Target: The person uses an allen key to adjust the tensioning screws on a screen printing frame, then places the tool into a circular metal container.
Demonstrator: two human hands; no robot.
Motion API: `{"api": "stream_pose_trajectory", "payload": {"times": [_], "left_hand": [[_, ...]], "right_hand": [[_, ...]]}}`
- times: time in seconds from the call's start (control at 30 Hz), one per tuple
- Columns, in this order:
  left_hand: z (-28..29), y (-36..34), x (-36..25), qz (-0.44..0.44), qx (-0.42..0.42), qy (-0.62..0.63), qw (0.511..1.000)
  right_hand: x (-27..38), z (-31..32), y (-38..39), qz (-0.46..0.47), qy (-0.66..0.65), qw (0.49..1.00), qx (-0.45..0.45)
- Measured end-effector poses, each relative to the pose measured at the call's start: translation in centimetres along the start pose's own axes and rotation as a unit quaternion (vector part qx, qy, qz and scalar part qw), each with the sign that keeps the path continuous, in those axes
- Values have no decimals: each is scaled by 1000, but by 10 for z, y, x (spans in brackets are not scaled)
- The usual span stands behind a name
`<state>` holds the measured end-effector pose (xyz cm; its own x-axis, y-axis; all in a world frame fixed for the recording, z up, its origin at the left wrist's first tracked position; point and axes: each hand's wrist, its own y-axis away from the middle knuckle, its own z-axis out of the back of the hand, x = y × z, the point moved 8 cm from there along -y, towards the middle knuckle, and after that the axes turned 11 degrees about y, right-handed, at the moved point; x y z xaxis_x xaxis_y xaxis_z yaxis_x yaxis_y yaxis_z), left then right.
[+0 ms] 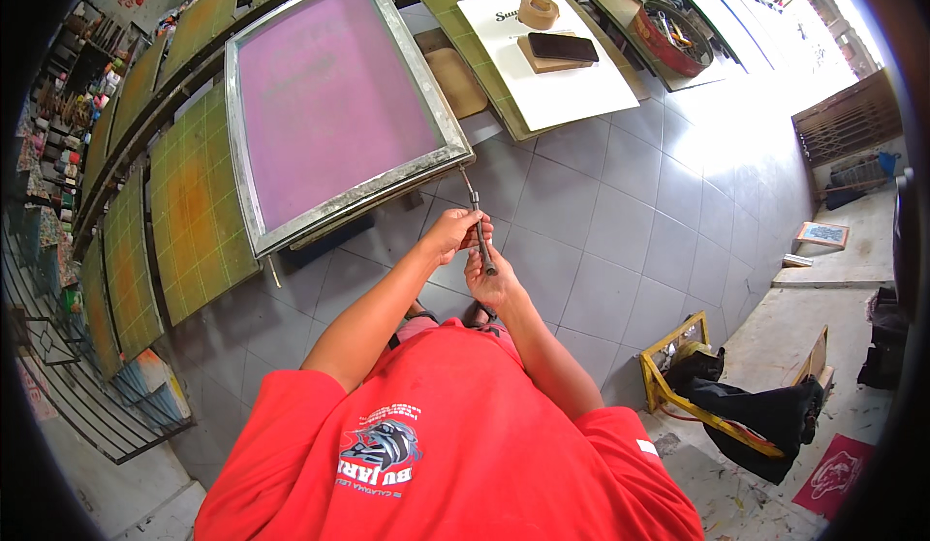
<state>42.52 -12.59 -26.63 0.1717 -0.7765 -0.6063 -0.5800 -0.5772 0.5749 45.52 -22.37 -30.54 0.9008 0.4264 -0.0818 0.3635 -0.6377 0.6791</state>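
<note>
My left hand (455, 233) is closed around the upper part of a dark tool (480, 237) with a slim metal tip, just off the near right corner of a screen frame (341, 195). My right hand (489, 279) grips the tool's lower end. The tool's tip reaches toward that corner; I cannot tell whether it touches. The frame has pale pink-purple mesh (329, 105) and lies over a row of green gridded boards (194, 202).
At upper right a white board (562, 95) holds a tape roll (538, 10) and phone (563, 48), near a red round container (668, 37). A tiled floor (620, 231) lies below. A yellow frame with black cloth (727, 405) stands lower right. A metal grille (77, 396) is left.
</note>
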Motion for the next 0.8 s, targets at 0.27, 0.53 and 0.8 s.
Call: {"api": "stream_pose_trajectory", "payload": {"times": [0.27,0.53,0.8], "left_hand": [[-7,2,4,-9,-33,61,998],[-8,-1,5,-11,-40,80,996],[-10,1,3,2,-41,-5,999]], "right_hand": [[45,-34,95,502,671,489,-244],[65,-41,79,471,650,552,-227],[27,-11,18,-17,80,993,89]]}}
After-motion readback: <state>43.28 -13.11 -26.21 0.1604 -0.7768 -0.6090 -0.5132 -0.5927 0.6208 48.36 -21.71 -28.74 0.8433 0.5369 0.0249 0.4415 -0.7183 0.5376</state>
